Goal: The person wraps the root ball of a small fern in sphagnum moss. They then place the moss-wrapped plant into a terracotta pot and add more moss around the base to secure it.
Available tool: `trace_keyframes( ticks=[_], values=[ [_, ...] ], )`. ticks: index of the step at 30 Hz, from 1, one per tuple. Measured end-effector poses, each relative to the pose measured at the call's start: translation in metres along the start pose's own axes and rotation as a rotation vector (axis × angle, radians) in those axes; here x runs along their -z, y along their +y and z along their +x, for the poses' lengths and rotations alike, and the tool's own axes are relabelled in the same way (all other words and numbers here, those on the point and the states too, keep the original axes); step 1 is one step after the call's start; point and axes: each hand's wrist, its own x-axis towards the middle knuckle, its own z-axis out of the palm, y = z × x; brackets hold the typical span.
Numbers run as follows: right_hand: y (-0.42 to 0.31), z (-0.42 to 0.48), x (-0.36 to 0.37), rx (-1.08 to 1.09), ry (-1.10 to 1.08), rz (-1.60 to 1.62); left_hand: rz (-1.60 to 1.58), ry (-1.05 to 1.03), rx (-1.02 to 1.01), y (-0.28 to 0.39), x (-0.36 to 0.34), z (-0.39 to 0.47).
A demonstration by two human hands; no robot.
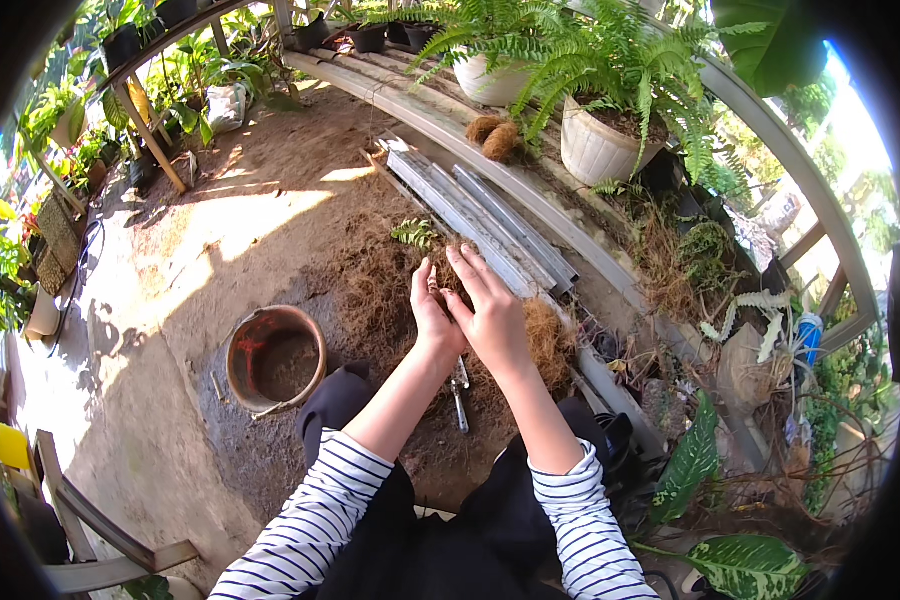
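My left hand and my right hand are cupped together, heels touching, around a dark brown clump that is mostly hidden by the fingers. Just beyond the fingertips a small green fern sprig shows; whether it joins the clump cannot be seen. Loose brown coir fibre is heaped on the ground under and left of my hands. A lighter wad of coir lies to the right. Below my wrists a metal hand tool, perhaps pruning shears, rests on the soil.
Left of my knees stands a round brown pot with some soil inside. Metal channels lie beyond my hands. A slatted bench holds coir balls and white potted ferns. Dried plants and a blue can are at right.
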Motion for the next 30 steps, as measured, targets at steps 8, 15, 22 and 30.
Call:
trace_keyframes(
  ticks=[8, 15, 22, 30],
  values=[
    [0.006, -0.005, -0.018, -0.014, 0.013, 0.093, 0.184, -0.016, -0.165, -0.007, 0.028, 0.018],
    [0.022, -0.012, -0.021, -0.043, 0.057, 0.219, 0.207, 0.047, -0.099, -0.008, 0.015, 0.007],
    [0.016, -0.008, 0.001, -0.07, 0.117, 0.249, 0.106, 0.214, 0.092, 0.009, -0.024, -0.022],
    [0.028, -0.015, 0.012, -0.118, -0.193, 0.134, 0.288, 0.213, 0.145, -0.009, -0.007, -0.006]
  ],
)
